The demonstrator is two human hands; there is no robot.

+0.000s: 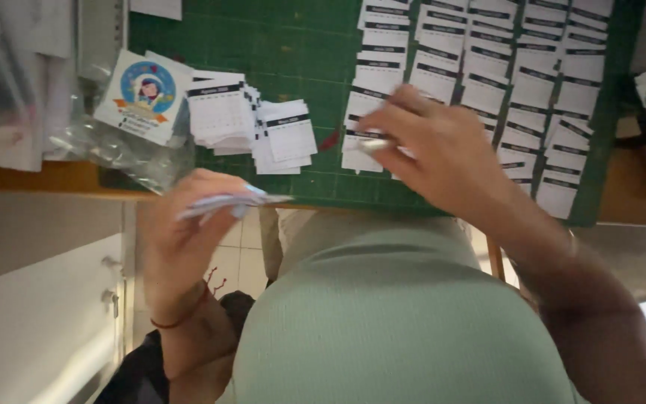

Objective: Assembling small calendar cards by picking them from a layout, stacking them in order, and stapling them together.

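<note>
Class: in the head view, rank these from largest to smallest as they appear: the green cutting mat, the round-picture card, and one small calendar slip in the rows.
1. green cutting mat
2. round-picture card
3. calendar slip

A clear plastic bag (125,153) lies at the table's left edge under a white square card (142,95) with a blue round label.

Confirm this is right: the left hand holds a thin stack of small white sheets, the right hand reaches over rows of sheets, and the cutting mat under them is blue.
One detail is wrong: the cutting mat is green, not blue, as the head view shows. The left hand does hold a thin stack of small white sheets, and the right hand does reach over the rows of sheets.
</note>
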